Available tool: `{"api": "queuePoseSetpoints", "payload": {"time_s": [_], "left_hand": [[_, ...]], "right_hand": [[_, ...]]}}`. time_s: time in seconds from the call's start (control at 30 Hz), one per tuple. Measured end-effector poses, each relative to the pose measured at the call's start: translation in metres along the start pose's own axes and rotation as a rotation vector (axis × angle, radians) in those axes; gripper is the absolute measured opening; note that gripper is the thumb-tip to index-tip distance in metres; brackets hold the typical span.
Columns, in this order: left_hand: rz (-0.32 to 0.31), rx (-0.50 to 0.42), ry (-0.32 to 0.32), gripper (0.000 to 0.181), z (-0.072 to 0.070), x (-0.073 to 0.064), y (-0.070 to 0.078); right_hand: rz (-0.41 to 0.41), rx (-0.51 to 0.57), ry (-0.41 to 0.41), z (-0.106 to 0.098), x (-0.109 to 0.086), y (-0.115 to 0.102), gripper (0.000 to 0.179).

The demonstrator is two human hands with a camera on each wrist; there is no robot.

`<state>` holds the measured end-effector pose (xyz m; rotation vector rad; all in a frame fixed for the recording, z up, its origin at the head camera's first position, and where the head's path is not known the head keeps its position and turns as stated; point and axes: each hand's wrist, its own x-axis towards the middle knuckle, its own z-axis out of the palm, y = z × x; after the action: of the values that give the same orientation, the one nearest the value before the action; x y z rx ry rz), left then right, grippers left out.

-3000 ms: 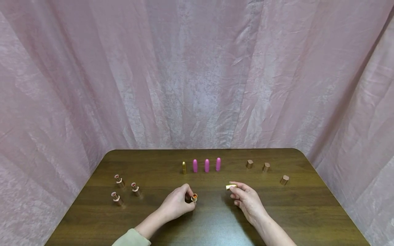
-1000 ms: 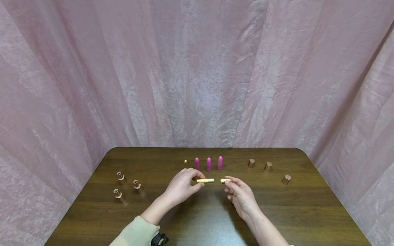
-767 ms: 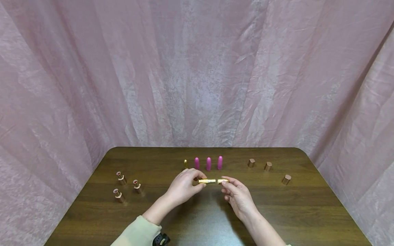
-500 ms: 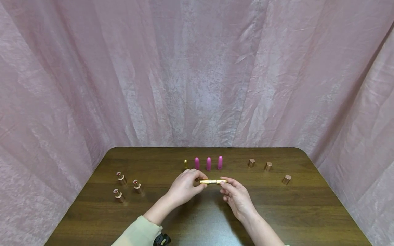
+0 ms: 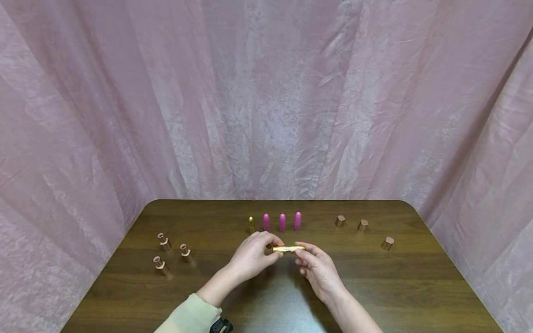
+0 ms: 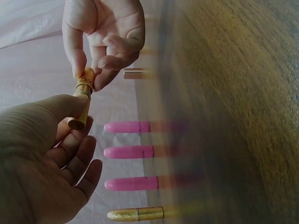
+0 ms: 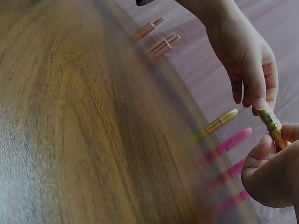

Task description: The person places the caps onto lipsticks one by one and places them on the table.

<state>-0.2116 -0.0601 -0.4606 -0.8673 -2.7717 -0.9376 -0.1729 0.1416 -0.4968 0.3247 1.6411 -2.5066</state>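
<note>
Level above the table, a gold lipstick (image 5: 288,249) is held end to end between both hands. My left hand (image 5: 252,256) pinches its base (image 6: 77,116) between thumb and fingers. At the other end, my right hand (image 5: 318,273) pinches the gold cap (image 6: 86,77), which meets the base at a dark ring visible in the left wrist view. Dark lettering shows on the gold surface. Behind the hands stand another gold lipstick (image 5: 251,225) and three pink lipsticks (image 5: 282,222) in a row, all upright and capped.
On the left of the wooden table (image 5: 416,286) stand three uncapped rose-gold lipsticks (image 5: 185,253). Three matching rose-gold caps (image 5: 363,225) stand to the right. A pink curtain (image 5: 266,101) hangs behind the table.
The lipstick base and cap, apart before, have come together, with the right hand moving left. Since half a second ago their seam has narrowed, and both hands have dropped slightly toward me.
</note>
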Motion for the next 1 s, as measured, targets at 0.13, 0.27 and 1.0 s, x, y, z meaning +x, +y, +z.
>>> {"api": "queuePoseSetpoints", "payload": {"time_s": [0.13, 0.27, 1.0], "left_hand": [[0.006, -0.003, 0.001, 0.014, 0.0013, -0.0001, 0.0003], [0.004, -0.005, 0.0, 0.014, 0.0021, -0.0001, 0.0009], [0.049, 0.007, -0.008, 0.013, 0.0044, 0.0002, 0.0009]], "right_hand": [[-0.01, -0.004, -0.003, 0.0014, -0.0011, 0.001, 0.029], [-0.015, 0.0, -0.008, 0.0021, -0.0017, 0.002, 0.028], [-0.02, 0.024, -0.004, 0.0031, -0.0056, 0.0065, 0.03]]}}
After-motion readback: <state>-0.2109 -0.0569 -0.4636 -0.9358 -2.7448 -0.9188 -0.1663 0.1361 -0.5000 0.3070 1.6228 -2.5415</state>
